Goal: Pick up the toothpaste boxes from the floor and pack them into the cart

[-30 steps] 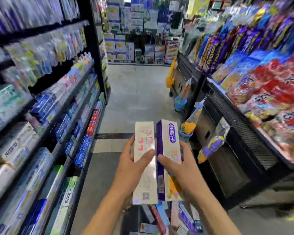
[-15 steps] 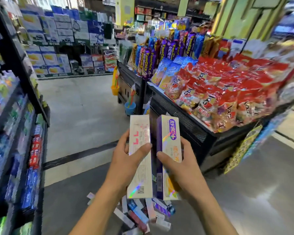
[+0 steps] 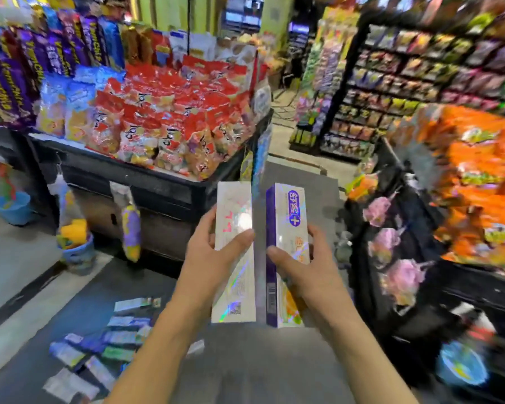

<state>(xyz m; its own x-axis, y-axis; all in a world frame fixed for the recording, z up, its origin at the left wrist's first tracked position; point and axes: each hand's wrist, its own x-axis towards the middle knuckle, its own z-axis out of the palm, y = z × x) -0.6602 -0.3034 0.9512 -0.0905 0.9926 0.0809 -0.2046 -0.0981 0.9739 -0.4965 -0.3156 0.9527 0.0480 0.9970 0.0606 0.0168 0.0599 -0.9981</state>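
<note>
Your left hand (image 3: 207, 258) grips a long white holographic cardboard toothpaste box (image 3: 235, 252) at frame centre, thumb curled across its front. Your right hand (image 3: 306, 266) grips a purple-edged white toothpaste box (image 3: 286, 228) just beside it, both upright. More scattered toothpaste boxes (image 3: 105, 342) lie on the grey floor (image 3: 260, 368), lower left.

Bright store lighting, heavy motion blur at warped edges, centre sharper.

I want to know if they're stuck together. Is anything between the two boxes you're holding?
No. In the head view, a narrow gap separates the white box from the purple box; only dark floor shows through.
</note>
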